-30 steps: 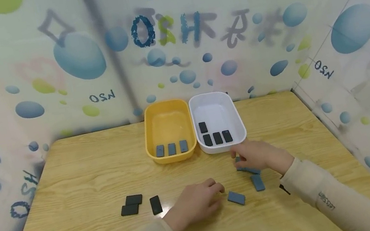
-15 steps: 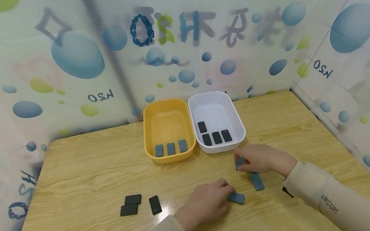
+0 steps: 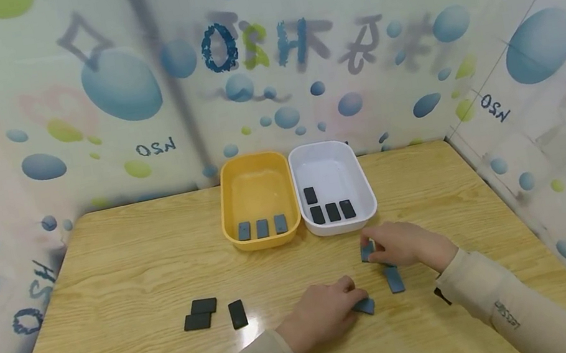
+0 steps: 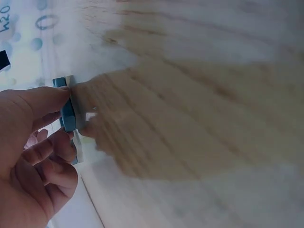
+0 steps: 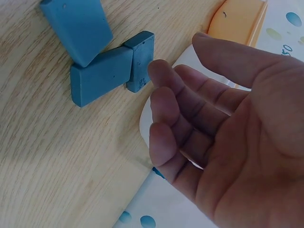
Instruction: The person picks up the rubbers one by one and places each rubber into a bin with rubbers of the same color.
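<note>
My left hand (image 3: 323,316) pinches a blue rectangular tile (image 3: 364,306) low over the table, right of centre in the head view. Thumb and fingers meet the tile's edges (image 4: 66,107) in the left wrist view. Farther right, my right hand (image 3: 405,245) hovers by a blue tile (image 3: 367,251) near the white tray. In the right wrist view its fingers (image 5: 164,142) are loosely bent and the thumb stands apart, with nothing between them. Three blue tiles (image 5: 102,76) lie touching there, one beside the fingertips; a hand partly covers them in the head view.
A yellow tray (image 3: 266,242) with three blue tiles and a white tray (image 3: 340,226) with several black tiles (image 3: 333,212) stand side by side at the back. Three black tiles (image 3: 238,314) lie left on the wooden table (image 3: 124,274). Patterned sheets hang behind and at right.
My left hand has moved right onto the single blue tile and now pinches it. The right hand has shifted slightly right and toward me, by the upper blue tile. The trays stay put.
</note>
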`<control>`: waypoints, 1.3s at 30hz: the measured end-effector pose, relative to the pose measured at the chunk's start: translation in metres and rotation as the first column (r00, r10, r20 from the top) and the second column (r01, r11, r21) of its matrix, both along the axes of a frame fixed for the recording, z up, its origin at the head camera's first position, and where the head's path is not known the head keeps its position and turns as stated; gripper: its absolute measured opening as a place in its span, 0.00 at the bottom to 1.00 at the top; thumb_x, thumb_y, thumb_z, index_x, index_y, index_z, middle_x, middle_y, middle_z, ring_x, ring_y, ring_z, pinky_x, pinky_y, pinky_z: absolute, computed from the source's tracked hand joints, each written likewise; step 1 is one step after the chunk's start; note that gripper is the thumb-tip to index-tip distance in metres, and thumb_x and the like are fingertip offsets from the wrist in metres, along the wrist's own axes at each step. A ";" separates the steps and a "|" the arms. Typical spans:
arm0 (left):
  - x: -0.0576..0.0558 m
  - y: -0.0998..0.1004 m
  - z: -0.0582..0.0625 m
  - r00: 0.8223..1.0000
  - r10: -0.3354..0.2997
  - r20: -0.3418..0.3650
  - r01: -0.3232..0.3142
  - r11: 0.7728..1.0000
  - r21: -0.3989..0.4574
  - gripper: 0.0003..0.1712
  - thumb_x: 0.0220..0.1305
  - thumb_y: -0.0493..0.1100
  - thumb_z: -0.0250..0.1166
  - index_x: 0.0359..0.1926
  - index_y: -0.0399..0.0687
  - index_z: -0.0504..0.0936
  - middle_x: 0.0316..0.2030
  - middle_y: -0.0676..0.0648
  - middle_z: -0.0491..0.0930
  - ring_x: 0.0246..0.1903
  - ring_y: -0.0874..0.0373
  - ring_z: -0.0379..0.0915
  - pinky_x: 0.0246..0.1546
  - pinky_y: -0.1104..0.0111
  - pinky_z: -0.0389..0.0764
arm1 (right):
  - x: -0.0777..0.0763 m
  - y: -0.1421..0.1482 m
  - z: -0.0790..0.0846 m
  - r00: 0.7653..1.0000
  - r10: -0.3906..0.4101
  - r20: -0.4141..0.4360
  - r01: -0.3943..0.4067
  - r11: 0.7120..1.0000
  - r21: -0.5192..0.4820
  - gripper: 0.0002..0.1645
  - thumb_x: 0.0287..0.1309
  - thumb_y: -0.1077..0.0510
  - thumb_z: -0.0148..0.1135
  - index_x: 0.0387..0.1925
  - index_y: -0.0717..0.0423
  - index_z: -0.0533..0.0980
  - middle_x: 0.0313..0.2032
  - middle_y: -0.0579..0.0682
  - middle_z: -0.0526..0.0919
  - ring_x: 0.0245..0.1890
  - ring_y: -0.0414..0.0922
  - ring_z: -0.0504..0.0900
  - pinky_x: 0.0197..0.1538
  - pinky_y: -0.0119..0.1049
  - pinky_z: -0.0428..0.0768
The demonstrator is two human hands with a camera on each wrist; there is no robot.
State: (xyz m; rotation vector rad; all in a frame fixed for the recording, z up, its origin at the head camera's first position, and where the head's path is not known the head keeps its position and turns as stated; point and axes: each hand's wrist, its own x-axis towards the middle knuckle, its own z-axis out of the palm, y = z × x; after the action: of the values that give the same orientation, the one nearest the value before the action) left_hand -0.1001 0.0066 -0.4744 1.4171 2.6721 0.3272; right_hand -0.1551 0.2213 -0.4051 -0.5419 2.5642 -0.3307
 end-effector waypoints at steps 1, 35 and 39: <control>0.000 0.001 0.000 1.000 -0.002 0.010 0.002 1.000 -0.005 0.17 0.65 0.51 0.63 0.55 0.64 0.78 0.42 0.56 0.76 0.21 0.67 0.67 0.20 0.77 0.66 | 0.000 0.000 0.000 1.000 -0.001 0.001 0.001 1.000 0.000 0.13 0.64 0.53 0.62 0.47 0.51 0.74 0.25 0.43 0.77 0.23 0.39 0.72 0.30 0.35 0.71; -0.005 -0.022 0.012 0.990 0.124 0.065 -0.120 0.991 -0.067 0.18 0.57 0.56 0.64 0.47 0.58 0.80 0.35 0.59 0.72 0.22 0.70 0.64 0.21 0.76 0.65 | 0.001 -0.007 -0.001 1.000 0.022 -0.012 -0.022 0.999 -0.029 0.18 0.63 0.54 0.63 0.51 0.55 0.74 0.28 0.43 0.76 0.26 0.39 0.72 0.32 0.35 0.72; -0.005 -0.028 0.014 0.988 0.145 0.058 -0.141 0.988 -0.061 0.19 0.56 0.57 0.65 0.46 0.57 0.81 0.35 0.59 0.73 0.22 0.70 0.64 0.21 0.76 0.65 | 0.000 -0.009 -0.003 1.000 0.009 -0.003 -0.009 1.000 -0.012 0.19 0.63 0.54 0.63 0.53 0.55 0.74 0.29 0.43 0.76 0.27 0.39 0.73 0.33 0.36 0.72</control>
State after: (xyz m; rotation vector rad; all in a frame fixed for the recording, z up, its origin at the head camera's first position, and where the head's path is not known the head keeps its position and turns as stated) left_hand -0.1052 -0.0213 -0.4606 1.1825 2.7158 0.2999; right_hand -0.1553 0.2125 -0.4084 -0.5586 2.5630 -0.3429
